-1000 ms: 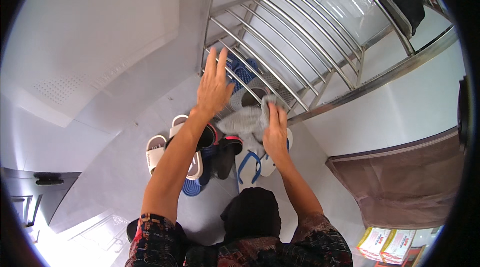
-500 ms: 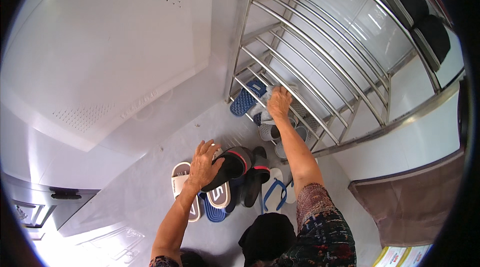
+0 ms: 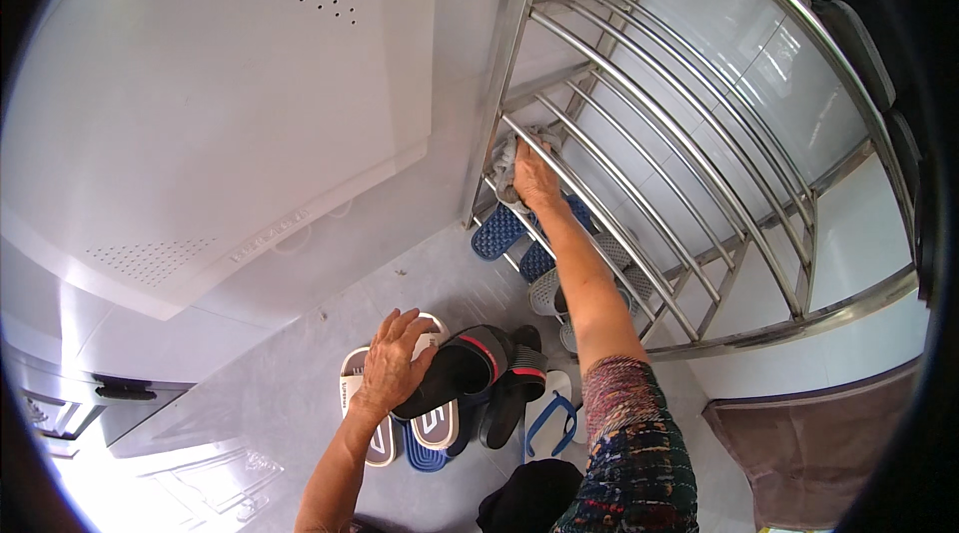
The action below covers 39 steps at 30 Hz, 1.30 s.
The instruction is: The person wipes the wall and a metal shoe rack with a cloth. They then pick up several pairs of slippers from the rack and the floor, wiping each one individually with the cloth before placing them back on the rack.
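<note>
My right hand (image 3: 536, 176) reaches into the metal shoe rack (image 3: 639, 88), closed on a crumpled grey cloth (image 3: 505, 171). The cloth lies against the bars near the rack's left post. Just below it, blue slippers (image 3: 496, 233) and grey perforated shoes (image 3: 545, 293) sit on the bottom tier. My left hand (image 3: 393, 365) hovers with fingers apart over a pile of footwear on the floor, holding nothing. Nearest to it are beige slides (image 3: 353, 388) and black slides with a red stripe (image 3: 489, 348); whether it touches them I cannot tell.
White flip-flops with blue straps (image 3: 549, 423) lie right of the pile. A large white panel with small holes (image 3: 250, 113) stands at the left. Dark footwear (image 3: 854, 43) rests on the rack's top right. A brown cover (image 3: 829, 443) hangs at lower right.
My right hand has moved the cloth from above the bottom-tier shoes up and left to the bars by the rack's post. My left hand stays over the pile. The view has shifted slightly.
</note>
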### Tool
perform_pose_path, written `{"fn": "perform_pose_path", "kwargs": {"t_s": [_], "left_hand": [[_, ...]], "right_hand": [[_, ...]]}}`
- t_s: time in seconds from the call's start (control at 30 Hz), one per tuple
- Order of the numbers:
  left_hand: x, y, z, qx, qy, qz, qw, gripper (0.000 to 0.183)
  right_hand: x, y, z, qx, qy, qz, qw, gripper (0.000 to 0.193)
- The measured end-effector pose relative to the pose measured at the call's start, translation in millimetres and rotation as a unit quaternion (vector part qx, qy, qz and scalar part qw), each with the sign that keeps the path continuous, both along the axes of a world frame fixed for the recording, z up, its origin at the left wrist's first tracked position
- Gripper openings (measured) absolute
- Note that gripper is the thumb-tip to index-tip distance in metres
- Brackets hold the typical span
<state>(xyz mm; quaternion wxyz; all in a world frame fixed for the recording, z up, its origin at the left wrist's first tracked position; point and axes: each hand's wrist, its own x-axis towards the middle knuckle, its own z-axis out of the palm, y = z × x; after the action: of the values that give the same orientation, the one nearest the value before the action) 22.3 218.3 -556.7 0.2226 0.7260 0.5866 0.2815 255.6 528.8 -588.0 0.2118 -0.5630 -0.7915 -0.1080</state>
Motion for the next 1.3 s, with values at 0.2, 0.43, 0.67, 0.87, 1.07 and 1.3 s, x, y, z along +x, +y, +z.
{"fn": "perform_pose_path", "kwargs": {"t_s": [0.2, 0.43, 0.67, 0.87, 1.07, 1.3], "left_hand": [[0.3, 5.3, 3.7, -0.006, 0.006, -0.024, 1.0, 0.043], [-14.3, 1.6, 8.7, -0.01, 0.03, -0.031, 0.999, 0.041], [-10.0, 10.3, 16.4, 0.001, 0.019, -0.052, 0.998, 0.04], [-8.3, 6.3, 26.2, 0.004, 0.032, -0.082, 0.996, 0.038], [-2.1, 3.9, 43.4, 0.029, 0.029, -0.119, 0.992, 0.038], [-16.4, -6.1, 72.2, 0.01, 0.016, -0.116, 0.993, 0.035]], "right_hand": [[136.5, 9.1, -11.1, 0.08, -0.074, -0.156, 0.982, 0.021], [138.9, -5.4, -15.4, -0.054, -0.017, -0.389, 0.92, 0.021], [60.4, -1.9, 7.3, 0.046, 0.15, -0.053, 0.986, 0.021], [-40.8, -70.4, 44.8, -0.201, 0.091, -0.045, 0.974, 0.046], [-11.7, -95.3, 23.8, -0.193, 0.107, 0.049, 0.974, 0.044], [22.3, -174.2, 36.6, -0.215, -0.002, -0.035, 0.976, 0.044]]}}
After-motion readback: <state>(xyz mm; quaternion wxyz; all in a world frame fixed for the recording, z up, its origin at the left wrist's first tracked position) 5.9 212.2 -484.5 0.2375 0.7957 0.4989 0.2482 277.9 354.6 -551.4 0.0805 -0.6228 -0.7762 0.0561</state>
